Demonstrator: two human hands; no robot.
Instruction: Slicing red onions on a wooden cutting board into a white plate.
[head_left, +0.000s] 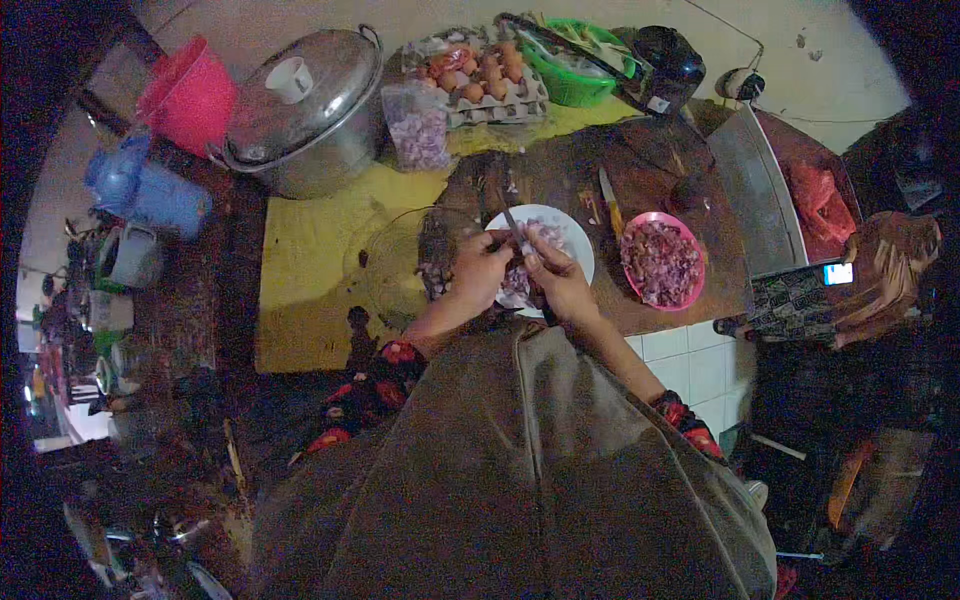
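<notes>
Over a white plate (583, 259) of purple-white pieces that look like cut shallots (517, 289), my two hands meet. My right hand (559, 279) grips a small knife (513, 223), its blade slanting up and away to the left. The fingers of my left hand (480, 271) are bent in close beside the blade; whatever they may pinch is hidden. To the right of the plate, a pink bowl (702, 274) is heaped with similar purple pieces (660, 259). Beyond that bowl lies another knife with a yellow handle (615, 216). A clear round container (375, 266) is left of my left hand.
A large lidded metal pot (322, 161) carries a white cup (289, 80). Behind the plate are a bag of purple pieces (417, 135), an egg tray (517, 105) and a green basket (577, 90). Blue and pink plastic vessels (169, 199) stand left. Another person (885, 277) is at right.
</notes>
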